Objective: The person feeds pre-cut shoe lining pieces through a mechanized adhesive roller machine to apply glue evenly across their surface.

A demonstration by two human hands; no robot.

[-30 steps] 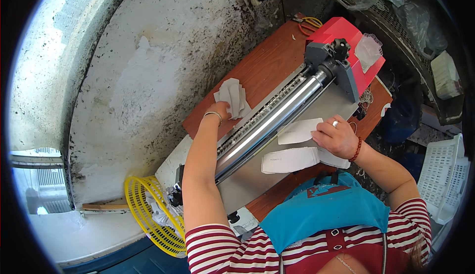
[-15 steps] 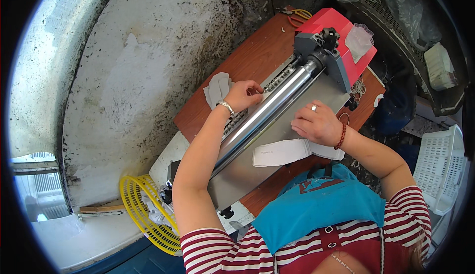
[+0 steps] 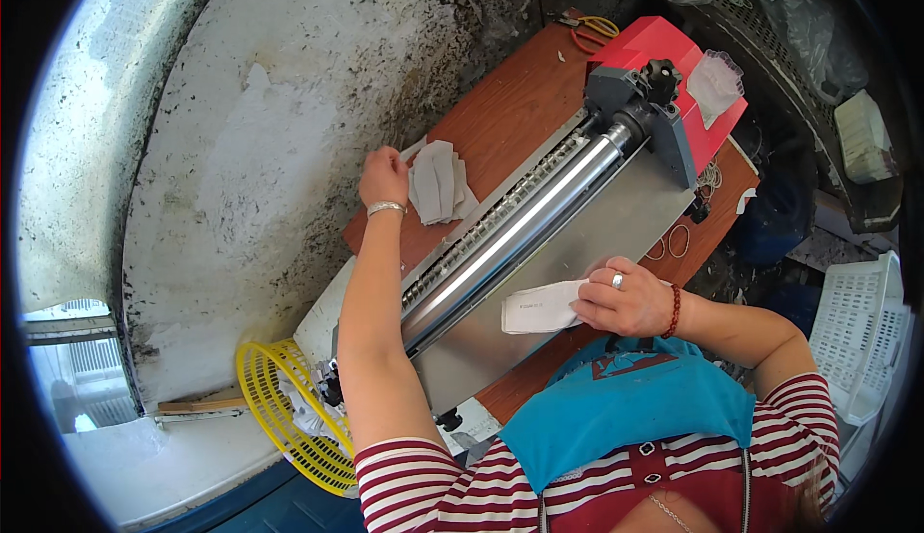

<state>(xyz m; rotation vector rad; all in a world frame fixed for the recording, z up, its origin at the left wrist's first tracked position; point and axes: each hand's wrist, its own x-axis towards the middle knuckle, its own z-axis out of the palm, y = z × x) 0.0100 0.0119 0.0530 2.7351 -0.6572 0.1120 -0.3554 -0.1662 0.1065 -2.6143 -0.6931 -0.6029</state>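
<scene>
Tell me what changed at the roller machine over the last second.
The left hand went from the roller out to the grey stack of pieces behind it. The right hand drew back toward the body, holding one white piece on the metal feed plate. The roller machine and yellow basket stayed put.

Roller (image 3: 510, 234): glossy polished metal. Feed plate (image 3: 597, 234): matt brushed metal. Table (image 3: 510, 109): smooth wood. Insole pcs (image 3: 438, 182): matt grey cloth. Wall (image 3: 260, 119): rough, flaking.

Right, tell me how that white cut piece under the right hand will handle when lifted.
The white piece looks thin and flat on the metal feed tray, so probably light and floppy. The right hand pins only one end; the free end would likely droop.
</scene>
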